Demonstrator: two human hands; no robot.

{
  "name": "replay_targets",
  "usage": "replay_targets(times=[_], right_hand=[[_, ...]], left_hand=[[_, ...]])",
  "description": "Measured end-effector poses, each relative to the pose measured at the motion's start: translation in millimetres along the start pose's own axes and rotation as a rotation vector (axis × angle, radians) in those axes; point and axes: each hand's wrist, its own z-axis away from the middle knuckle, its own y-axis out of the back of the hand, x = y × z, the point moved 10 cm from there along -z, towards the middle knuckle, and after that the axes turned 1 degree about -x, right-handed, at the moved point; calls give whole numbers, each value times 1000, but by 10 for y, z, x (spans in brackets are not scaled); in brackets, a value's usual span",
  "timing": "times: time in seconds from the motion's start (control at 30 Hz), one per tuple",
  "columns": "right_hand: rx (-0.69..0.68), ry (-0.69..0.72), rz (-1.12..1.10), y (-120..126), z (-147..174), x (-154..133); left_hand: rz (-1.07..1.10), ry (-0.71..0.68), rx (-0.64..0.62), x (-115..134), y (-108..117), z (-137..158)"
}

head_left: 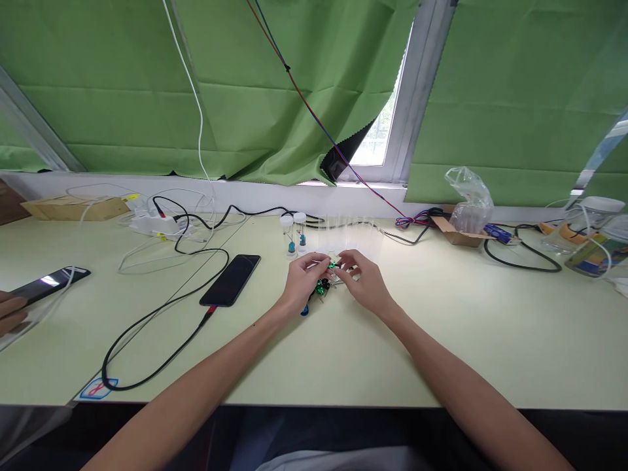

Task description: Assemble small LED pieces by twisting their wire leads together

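Note:
My left hand (303,280) pinches a small shiny green piece (332,265) between thumb and fingers, just above the table. My right hand (367,282) comes in from the other side, thumb and fingers bent together close to that piece; what lies between its fingertips is too small to make out. Below the hands is a little pile of green and black pieces (321,288) with thin metal ends, partly hidden by my left hand. A blue piece (305,310) lies nearest me. Behind stand two clear tubes with white caps (287,237), blue pieces inside, beside a row of clear tubes (350,229).
A black phone (230,280) on a black cable (147,320) lies to the left. Another person's hand (10,313) holds a phone (49,282) at the far left. A power strip (154,226), a cardboard box (458,234) with a plastic bag and clear jars (593,219) line the back.

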Motion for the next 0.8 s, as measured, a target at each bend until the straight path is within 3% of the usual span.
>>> replay_targets(times=[0.17, 0.8], right_hand=[[-10, 53, 14, -10, -4, -30], [-28, -7, 12, -29, -2, 12]], left_hand=[[4, -4, 1, 6, 2, -4], [1, -4, -7, -12, -2, -10]])
